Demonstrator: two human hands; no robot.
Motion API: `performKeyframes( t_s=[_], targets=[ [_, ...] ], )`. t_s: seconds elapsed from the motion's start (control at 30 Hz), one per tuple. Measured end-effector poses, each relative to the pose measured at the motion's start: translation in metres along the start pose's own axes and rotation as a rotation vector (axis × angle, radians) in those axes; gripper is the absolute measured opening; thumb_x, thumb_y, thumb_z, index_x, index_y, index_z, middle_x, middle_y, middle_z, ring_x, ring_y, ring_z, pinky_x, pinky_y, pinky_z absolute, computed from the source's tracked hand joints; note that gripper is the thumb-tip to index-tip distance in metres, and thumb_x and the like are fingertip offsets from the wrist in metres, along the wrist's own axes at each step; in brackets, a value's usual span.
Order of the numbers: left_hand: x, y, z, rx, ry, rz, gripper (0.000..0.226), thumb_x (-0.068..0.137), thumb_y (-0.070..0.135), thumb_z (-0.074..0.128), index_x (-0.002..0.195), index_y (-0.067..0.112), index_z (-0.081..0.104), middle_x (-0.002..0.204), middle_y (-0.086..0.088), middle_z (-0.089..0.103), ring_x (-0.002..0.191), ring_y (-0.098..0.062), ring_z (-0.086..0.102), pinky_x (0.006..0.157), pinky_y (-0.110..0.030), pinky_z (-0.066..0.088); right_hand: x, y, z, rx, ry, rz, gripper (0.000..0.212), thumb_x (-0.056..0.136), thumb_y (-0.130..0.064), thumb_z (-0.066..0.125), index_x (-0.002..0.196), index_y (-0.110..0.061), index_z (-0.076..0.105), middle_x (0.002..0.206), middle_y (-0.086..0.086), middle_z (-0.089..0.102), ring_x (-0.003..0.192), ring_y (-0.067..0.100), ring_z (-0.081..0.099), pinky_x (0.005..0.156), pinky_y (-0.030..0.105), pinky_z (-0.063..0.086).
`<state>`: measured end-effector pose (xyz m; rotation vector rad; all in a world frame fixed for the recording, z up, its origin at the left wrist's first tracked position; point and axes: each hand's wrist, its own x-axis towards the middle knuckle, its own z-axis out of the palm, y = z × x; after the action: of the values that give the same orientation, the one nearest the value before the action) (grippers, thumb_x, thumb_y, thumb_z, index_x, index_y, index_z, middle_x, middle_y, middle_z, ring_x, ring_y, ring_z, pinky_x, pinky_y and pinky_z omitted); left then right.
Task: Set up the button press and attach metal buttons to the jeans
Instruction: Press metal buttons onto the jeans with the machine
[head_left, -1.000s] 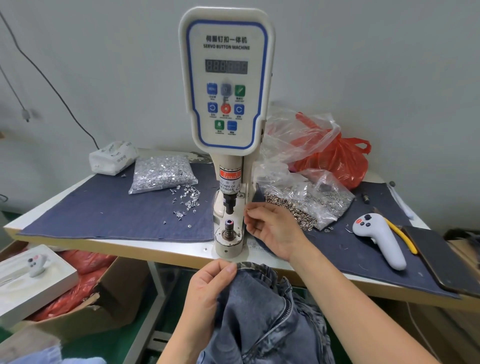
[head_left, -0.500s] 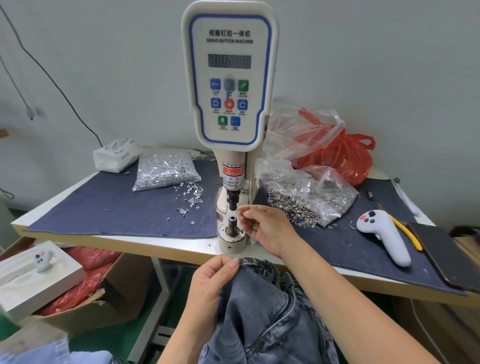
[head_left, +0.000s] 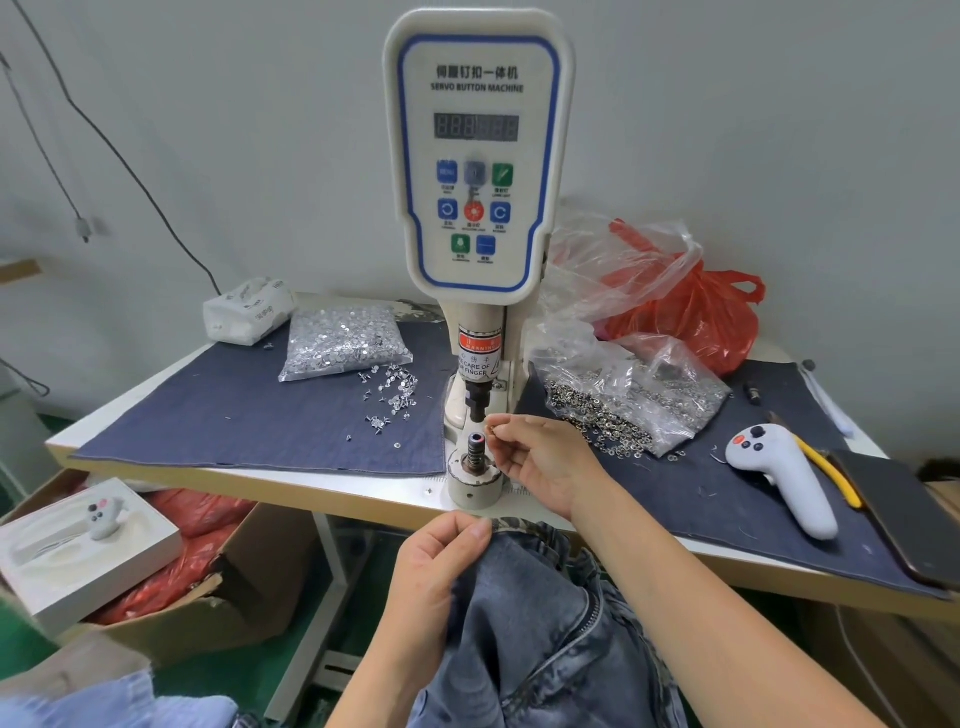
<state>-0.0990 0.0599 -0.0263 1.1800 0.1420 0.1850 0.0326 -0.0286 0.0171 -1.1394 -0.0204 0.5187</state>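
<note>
A white servo button machine (head_left: 478, 166) stands at the table's front edge, its upper punch (head_left: 477, 402) above the lower die post (head_left: 475, 449). My right hand (head_left: 540, 462) pinches a small metal button (head_left: 492, 429) just right of the gap between punch and die. Below the table edge, my left hand (head_left: 441, 566) grips the waistband of the blue jeans (head_left: 550, 639) on my lap. A clear bag of silver tacks (head_left: 343, 348) lies left of the machine with loose tacks (head_left: 392, 392) spilled beside it. An open bag of metal buttons (head_left: 628, 400) lies to the right.
A dark denim mat (head_left: 234, 415) covers the table. At the right lie a white controller (head_left: 779, 475), yellow-handled pliers (head_left: 831, 473) and a dark phone (head_left: 904, 514). A red plastic bag (head_left: 696, 317) and tissue pack (head_left: 249, 312) sit behind. Cardboard box (head_left: 171, 608) stands below left.
My right hand has risen and moved left, bringing the pinched button up beside the punch and die. My left hand keeps hold of the jeans waistband.
</note>
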Motion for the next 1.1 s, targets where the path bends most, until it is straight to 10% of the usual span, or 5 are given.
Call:
performKeyframes(
  t_s=[1.1],
  targets=[
    [-0.001,-0.002,0.000,-0.023,-0.022,-0.004,0.017,0.072,0.023,0.066,0.067,0.008,0.066,0.072,-0.016,0.061,0.066,-0.021,0.057,0.062,-0.028,0.050,0.004,-0.007,0.011,-0.140,0.137,0.158,0.011,0.074,0.000,0.071,0.075,-0.007,0.063,0.066,0.006,0.063,0.042,0.004,0.056,0.037,0.011,0.035]
  ],
)
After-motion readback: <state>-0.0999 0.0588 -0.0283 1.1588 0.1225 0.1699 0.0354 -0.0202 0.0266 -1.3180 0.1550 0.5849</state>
